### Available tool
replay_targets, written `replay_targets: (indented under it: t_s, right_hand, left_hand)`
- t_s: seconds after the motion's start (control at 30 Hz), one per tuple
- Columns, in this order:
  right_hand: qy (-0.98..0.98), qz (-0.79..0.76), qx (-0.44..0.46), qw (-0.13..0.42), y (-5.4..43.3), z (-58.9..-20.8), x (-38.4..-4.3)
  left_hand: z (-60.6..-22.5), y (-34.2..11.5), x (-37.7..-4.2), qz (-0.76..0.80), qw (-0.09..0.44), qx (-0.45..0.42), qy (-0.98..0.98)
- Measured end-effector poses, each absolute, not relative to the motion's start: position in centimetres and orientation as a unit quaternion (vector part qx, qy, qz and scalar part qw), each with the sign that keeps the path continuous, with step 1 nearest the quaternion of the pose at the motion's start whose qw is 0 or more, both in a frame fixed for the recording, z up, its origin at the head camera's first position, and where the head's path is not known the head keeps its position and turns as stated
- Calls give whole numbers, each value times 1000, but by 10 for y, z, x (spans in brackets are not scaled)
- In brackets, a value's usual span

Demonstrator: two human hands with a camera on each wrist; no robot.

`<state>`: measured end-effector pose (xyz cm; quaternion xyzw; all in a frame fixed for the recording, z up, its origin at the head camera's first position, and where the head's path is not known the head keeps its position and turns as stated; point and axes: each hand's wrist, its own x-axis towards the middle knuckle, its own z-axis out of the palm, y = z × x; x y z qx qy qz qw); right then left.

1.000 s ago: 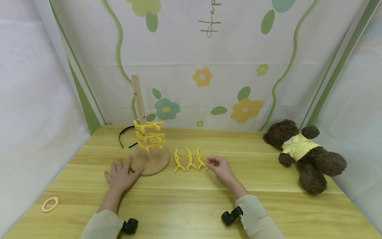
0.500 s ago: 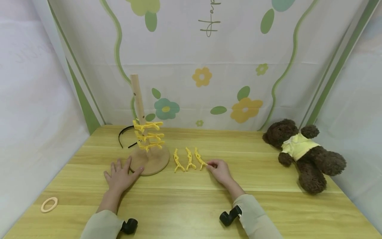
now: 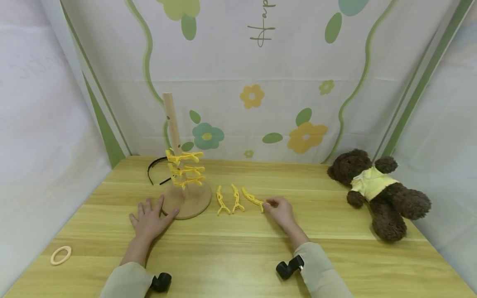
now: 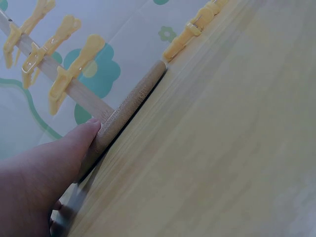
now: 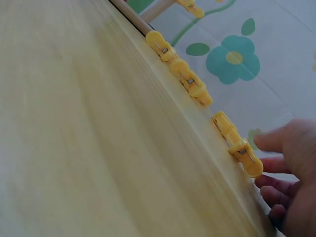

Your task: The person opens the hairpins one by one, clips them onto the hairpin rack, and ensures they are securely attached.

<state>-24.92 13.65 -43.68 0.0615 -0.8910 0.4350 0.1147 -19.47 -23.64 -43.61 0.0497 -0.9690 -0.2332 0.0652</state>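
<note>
My left hand (image 3: 150, 221) lies spread on the table, its thumb (image 4: 86, 131) resting on the edge of a round wooden base (image 3: 199, 203). From the base rises a wooden post (image 3: 169, 111) with three yellow alligator hair clips (image 3: 186, 169) fastened to it, one above another. Right of the stand, two more yellow clips (image 3: 222, 200) lie side by side. A third hair clip (image 3: 251, 198) lies slanted beside them, and my right hand (image 3: 280, 211) pinches its near end. In the right wrist view the thumb (image 5: 271, 140) is close above the clip's handle and the fingers meet its tip.
A black headband (image 3: 150, 169) sits behind the stand. At the left edge of the table is a pale ring (image 3: 61, 255). On the right lies a brown teddy bear (image 3: 372, 186) in a yellow shirt. A flowered cloth (image 3: 231, 58) hangs behind the table.
My right hand has reached the nearest loose clip and pulled its end to the right, so the clip now lies more slanted. The left hand has stayed in place.
</note>
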Motion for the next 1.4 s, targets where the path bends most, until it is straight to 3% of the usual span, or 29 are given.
replay_targets:
  t_s: [0.4,1.4]
  right_hand:
    - [-932,334,92,102,131,-441,-245]
    - [-897,423,75,109,141,-434,-250]
  left_hand:
    - [-438,-239,-196,-231,62,50,-970]
    - [-440,-239,-197,-232,62,48,-969]
